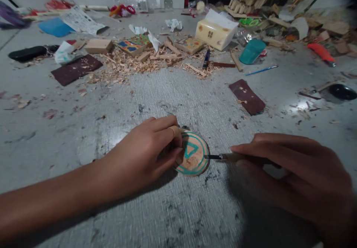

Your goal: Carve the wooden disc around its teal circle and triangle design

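Observation:
A round wooden disc (196,157) lies flat on the grey table, marked with green rings and a green triangle. My left hand (156,145) is closed on its left edge, fingers bent over the rim, and hides that side; a tan band wraps one finger. In my right hand (295,173) is a carving knife (223,157) with a short metal blade and a brownish handle. The blade points left, and its tip is at the disc's right edge, over the green ring. Whether the tip presses into the wood, I cannot tell.
Wood shavings (125,65) and wood blocks (99,46) are heaped farther back. Brown sandpaper pieces (247,96) lie beyond the disc. Behind are a tissue pack (214,34), a teal container (252,51), a blue thin brush (261,70) and an orange-handled cutter (322,54).

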Action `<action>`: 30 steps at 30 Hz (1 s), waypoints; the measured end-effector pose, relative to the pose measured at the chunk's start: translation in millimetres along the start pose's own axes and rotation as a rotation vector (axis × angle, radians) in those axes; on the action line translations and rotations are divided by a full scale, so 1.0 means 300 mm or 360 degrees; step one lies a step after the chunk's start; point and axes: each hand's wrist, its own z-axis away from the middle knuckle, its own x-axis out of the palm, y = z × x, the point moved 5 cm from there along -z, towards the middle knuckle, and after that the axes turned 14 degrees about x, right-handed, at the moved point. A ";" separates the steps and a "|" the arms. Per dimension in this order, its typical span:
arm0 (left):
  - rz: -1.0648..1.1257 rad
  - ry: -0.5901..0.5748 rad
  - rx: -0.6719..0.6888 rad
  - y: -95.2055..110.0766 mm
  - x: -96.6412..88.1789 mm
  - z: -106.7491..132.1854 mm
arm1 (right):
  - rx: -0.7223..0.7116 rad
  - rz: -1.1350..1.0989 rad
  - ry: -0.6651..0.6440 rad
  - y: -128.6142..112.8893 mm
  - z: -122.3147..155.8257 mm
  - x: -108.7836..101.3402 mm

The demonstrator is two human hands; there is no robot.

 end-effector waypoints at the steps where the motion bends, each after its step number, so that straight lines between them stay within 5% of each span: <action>1: -0.0046 -0.0008 0.0006 0.002 0.002 0.000 | -0.0007 0.0006 -0.0003 -0.001 0.000 -0.001; 11: 0.0095 0.0039 -0.0146 -0.033 0.002 0.005 | -0.0010 0.0023 -0.0012 -0.006 -0.003 -0.007; 18: -0.0251 0.0711 -0.0389 -0.131 -0.167 0.025 | -0.0030 0.0036 -0.0023 -0.008 -0.006 -0.010; 21: -0.0305 0.0566 -0.0211 -0.114 -0.162 0.015 | -0.0023 0.0030 -0.0020 -0.004 -0.003 -0.011; 25: 0.0015 0.0020 0.0180 -0.030 -0.072 -0.012 | -0.0025 0.0052 -0.0038 -0.003 -0.001 -0.012; 27: 0.0155 -0.0168 0.0158 -0.007 -0.036 -0.014 | -0.0031 0.0054 -0.0044 -0.005 -0.002 -0.013; 30: 0.0228 -0.0210 0.0048 0.002 -0.016 -0.013 | -0.0028 0.0057 -0.0038 -0.008 -0.003 -0.012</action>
